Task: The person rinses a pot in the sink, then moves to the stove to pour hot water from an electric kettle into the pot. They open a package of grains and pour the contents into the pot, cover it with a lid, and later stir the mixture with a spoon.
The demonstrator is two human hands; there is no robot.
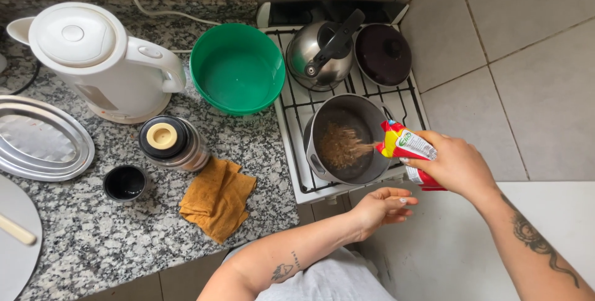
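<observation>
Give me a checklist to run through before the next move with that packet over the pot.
1. Grip on the packet: the right hand is wrapped round its lower part. Ok.
2. Aim: the packet's open end is tilted over the grey pot and the brown stream lands inside. Ok.
3. Pot seated on the stove grate: it sits flat on the bars. Ok.
4. Left hand: open, holding nothing, below the stove front, not steadying the pot. Not ok if support is wanted.
5. Burner under the pot lit or off: hidden. Cannot tell.
6. How much is left in the packet: cannot tell.
</observation>
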